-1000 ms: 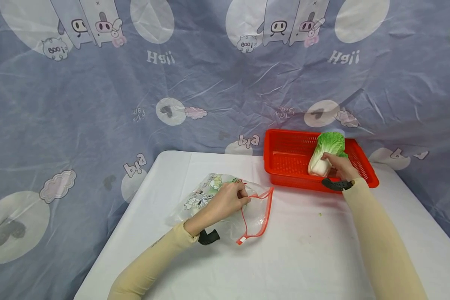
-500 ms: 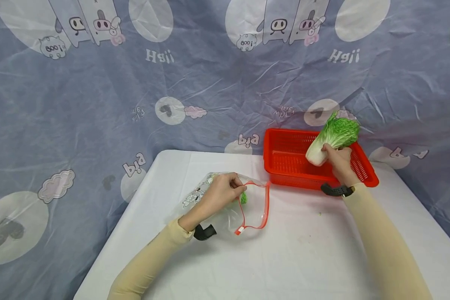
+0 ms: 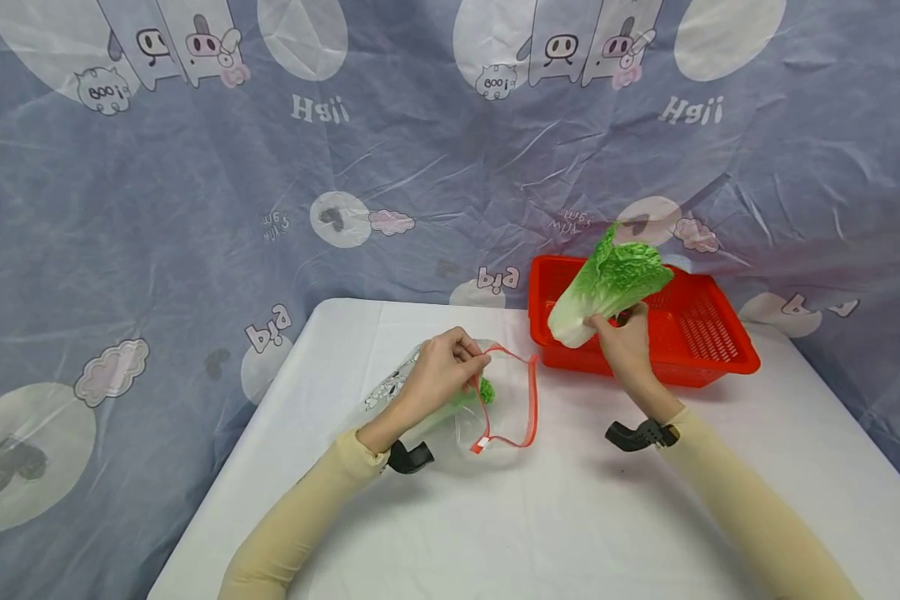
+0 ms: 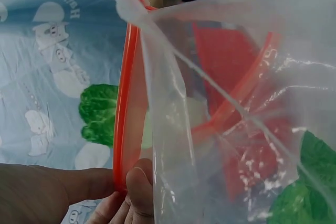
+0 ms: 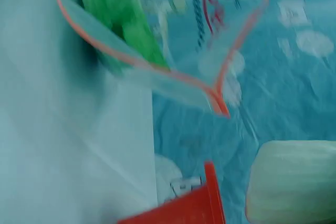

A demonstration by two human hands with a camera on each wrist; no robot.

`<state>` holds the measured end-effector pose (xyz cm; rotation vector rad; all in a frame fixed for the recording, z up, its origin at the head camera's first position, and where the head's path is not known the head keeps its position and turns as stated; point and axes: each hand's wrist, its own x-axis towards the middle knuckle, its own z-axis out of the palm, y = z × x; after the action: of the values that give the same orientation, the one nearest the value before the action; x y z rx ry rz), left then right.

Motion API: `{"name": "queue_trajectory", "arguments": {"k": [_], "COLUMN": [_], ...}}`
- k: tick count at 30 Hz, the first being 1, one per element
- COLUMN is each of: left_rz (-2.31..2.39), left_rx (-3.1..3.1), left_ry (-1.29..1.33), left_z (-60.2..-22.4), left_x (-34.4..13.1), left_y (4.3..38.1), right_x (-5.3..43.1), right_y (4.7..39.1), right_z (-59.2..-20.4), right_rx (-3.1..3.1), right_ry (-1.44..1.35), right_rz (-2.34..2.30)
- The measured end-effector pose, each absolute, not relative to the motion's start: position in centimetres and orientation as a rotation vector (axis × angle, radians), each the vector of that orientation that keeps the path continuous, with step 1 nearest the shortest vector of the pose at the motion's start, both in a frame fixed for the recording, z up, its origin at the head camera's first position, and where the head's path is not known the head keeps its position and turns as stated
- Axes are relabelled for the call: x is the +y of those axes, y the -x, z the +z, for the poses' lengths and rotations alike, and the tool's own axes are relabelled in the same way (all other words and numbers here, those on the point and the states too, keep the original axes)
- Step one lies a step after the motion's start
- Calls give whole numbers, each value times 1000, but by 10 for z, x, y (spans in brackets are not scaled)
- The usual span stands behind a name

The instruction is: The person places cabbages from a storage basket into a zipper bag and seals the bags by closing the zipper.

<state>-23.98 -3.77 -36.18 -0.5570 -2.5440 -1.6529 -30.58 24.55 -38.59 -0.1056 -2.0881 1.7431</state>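
Note:
My left hand [image 3: 442,375] pinches the red-edged rim of a clear zip bag [image 3: 465,425], whose mouth gapes toward the right. Inside the bag lies a green leafy vegetable [image 3: 486,390], its leaf end showing near the opening. In the left wrist view, thumb and finger [image 4: 139,187] grip the red zip strip [image 4: 123,129]. My right hand [image 3: 626,350] holds a napa cabbage [image 3: 607,283] by its lower side, over the left part of a red basket [image 3: 690,367]. The cabbage's white base points down left, leaves up right. Its pale base [image 5: 294,182] shows at the right wrist view's edge.
The basket stands at the back right of a white-covered table [image 3: 495,533]. A patterned blue-grey curtain [image 3: 435,150] hangs right behind the table. Black wrist straps [image 3: 641,435] sit at both sleeve cuffs.
My right hand has lifted the cabbage out of the basket and carried it left toward the bag. My left hand has raised the bag's rim slightly, and the mouth stands wider.

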Motion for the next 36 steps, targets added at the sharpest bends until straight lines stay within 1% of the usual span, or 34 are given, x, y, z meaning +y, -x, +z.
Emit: {"name": "queue_trajectory", "arguments": {"k": [9, 15, 18, 21, 25, 30, 36], "left_rz": [-1701, -1729, -1750, -1781, -1822, -1838, -1806], "left_rx": [-2518, -2505, -2488, -2457, -2405, -2386, -2421], "left_ry": [523, 501, 513, 516, 521, 534, 557], "left_z": [-360, -360, -360, -360, -361, -360, -351], "left_x": [-36, -36, -35, -35, -33, -31, -30], "left_y": [247, 249, 250, 250, 248, 245, 238], "right_x": [207, 197, 194, 190, 185, 180, 178], "right_y": [251, 226, 217, 214, 218, 222, 220], "right_z": [-386, -394, -399, -404, -418, -434, -432], "right_rx": [-2050, -1917, -1869, -1966, -2173, -2303, -2398], "right_ry": [-338, -642, -732, -750, -716, -700, -613], "right_rz": [1886, 1990, 2031, 1972, 1858, 1862, 1884]}}
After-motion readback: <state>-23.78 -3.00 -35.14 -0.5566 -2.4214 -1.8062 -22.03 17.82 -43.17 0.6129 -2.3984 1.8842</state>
